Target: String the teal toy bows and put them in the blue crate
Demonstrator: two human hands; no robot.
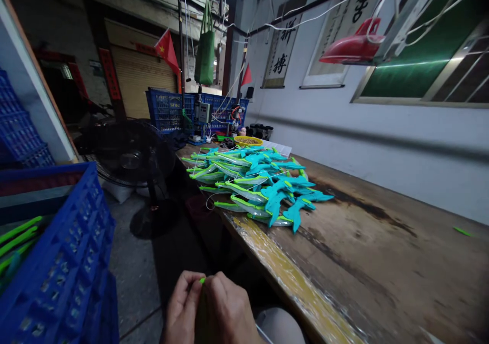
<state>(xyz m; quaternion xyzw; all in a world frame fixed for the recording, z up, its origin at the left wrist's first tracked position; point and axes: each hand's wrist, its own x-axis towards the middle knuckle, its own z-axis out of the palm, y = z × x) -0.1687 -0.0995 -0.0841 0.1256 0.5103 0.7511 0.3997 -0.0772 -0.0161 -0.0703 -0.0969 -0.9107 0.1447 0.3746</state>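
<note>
We note a small bright-green piece (202,280) at bottom centre, just off the near edge of the table; only its tip shows, so its full shape escapes us. The left hand (182,306) pinches it between thumb and forefinger. The right hand (231,308) sits close beside it, fingers curled in; its thumb and fingertips are hidden, and we cannot tell whether they grasp the piece too.

Next outward, the wooden table (367,242), its front edge bound in yellow under shiny clear film. On it lies a heap of turquoise-tailed pieces (282,193) with lime-green edges and clear bodies, layered, most tails toward our right; thin pale strands loop among them. A loose green strip (462,230) lies well apart, far right. Behind the heap we record a yellow basin (248,141) of small brownish bits.

To our left, a blue crate (78,247) holds more green pieces (19,237). Beyond it stands a dark fan (130,155).

Farther off: blue crates (164,109) past the table's end, a green bag (205,53) hanging from the frame, a red lamp (353,48) overhead at right, and scrolls (284,38) on the pale wall.
</note>
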